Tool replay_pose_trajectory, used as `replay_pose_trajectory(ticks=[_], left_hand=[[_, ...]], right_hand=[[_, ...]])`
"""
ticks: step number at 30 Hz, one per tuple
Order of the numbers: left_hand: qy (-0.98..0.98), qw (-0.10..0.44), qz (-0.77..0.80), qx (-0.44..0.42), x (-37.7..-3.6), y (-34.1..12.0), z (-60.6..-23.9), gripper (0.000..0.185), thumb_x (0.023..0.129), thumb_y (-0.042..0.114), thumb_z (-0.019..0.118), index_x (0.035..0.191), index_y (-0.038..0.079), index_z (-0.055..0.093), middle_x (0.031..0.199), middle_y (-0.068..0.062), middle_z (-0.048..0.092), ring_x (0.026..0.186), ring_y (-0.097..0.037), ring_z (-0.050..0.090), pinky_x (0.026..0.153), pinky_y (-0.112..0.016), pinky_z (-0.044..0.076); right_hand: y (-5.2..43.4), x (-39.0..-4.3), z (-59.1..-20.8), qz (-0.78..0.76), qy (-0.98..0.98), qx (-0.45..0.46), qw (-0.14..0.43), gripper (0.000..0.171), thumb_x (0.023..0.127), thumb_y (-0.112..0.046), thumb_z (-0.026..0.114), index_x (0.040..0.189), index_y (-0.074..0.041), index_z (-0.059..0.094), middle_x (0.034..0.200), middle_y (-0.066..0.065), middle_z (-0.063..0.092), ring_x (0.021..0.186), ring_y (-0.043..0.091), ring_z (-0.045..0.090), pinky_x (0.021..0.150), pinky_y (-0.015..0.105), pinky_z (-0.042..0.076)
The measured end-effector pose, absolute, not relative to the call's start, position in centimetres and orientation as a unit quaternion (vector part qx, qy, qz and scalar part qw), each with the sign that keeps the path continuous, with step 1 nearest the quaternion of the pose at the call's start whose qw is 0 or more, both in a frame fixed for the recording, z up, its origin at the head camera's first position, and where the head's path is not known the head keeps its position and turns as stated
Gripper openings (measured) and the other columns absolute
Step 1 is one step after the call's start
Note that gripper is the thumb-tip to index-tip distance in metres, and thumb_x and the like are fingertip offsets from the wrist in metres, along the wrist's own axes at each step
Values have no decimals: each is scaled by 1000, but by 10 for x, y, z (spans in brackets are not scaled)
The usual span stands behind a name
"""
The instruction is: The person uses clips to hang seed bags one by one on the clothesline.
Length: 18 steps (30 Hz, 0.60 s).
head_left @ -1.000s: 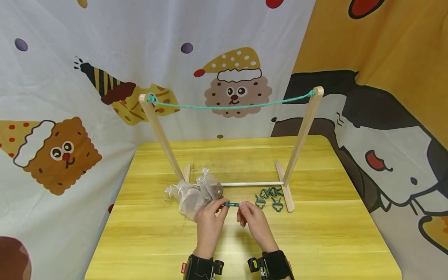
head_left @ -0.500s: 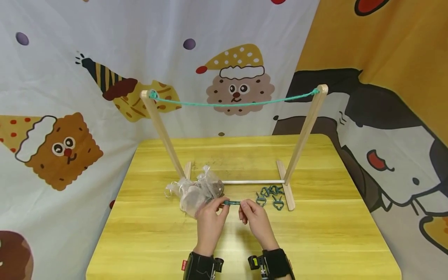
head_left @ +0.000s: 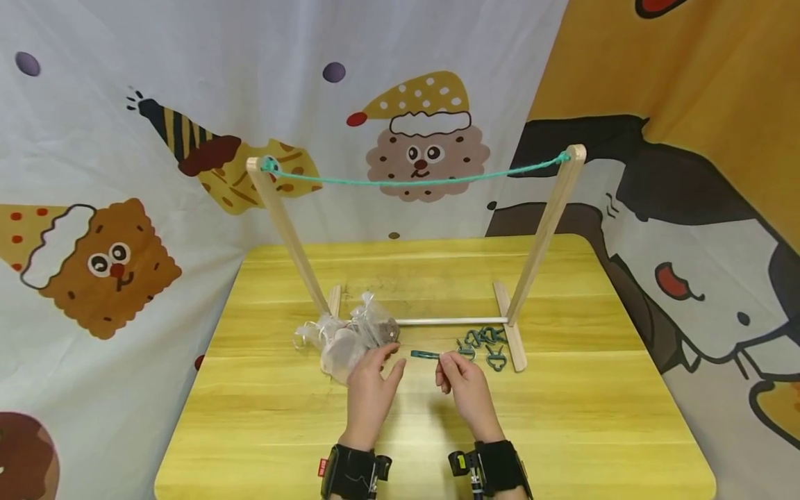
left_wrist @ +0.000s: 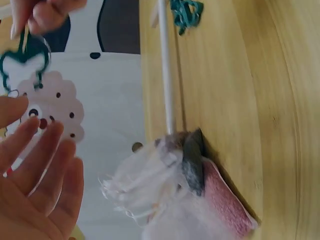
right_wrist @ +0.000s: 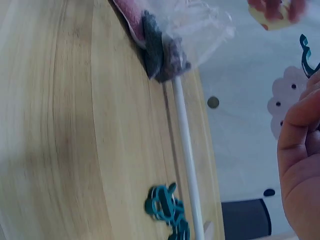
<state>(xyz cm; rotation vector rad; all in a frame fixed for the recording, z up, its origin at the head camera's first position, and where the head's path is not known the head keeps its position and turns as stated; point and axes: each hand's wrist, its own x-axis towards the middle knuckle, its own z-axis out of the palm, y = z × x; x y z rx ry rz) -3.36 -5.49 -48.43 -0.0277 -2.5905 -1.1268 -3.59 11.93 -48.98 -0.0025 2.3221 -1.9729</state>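
Pinching green clip [head_left: 425, 355], right hand [head_left: 465, 389]; socks in clear bag [head_left: 350, 340]

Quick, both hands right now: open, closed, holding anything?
Left hand: open, fingers relaxed, holding nothing.
Right hand: pinching a green clip.

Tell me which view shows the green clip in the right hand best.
The left wrist view: the clip hangs whole below the right hand. The head view shows it small, edge-on; the right wrist view catches only its tip.

Small green clip [head_left: 426, 355], pinched at one end, raised above table
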Motion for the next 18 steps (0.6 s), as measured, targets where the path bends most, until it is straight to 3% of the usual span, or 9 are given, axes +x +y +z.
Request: replay_pose_trajectory(ticks=[5,8,12,18], left_hand=[[-908,146,-391,25,-47,-72,-499,33,81,24,66,113,17,59,100,0,59,73,-14,57,59,-29,46],[-909,152,-387,31,-57,-84,-507,36,82,21,65,116,14,56,107,-3,55,85,-15,56,69,-31,47],[-914,165,-370,26,-70,-95,-512,39,82,21,64,118,11,54,116,-5,50,107,-21,44,84,-38,40],[-925,176,-337,19,-91,-101,-512,45,80,20,65,122,10,52,124,-10,44,112,-26,36,88,-42,33]], right_hand=[[132,-38,-502,-653,757,20,32,43,91,-44,43,79,-5,57,68,10,53,57,24,48,53,32,43],[134,-38,-504,-654,755,19,30,38,93,-41,42,79,-8,58,67,11,53,57,25,47,52,30,42],[134,-39,-504,-652,758,14,29,35,94,-37,42,79,-9,58,67,10,54,56,24,48,52,31,43],[135,-40,-503,-655,755,18,30,42,91,-44,43,80,-6,57,66,10,54,55,24,47,52,33,43]])
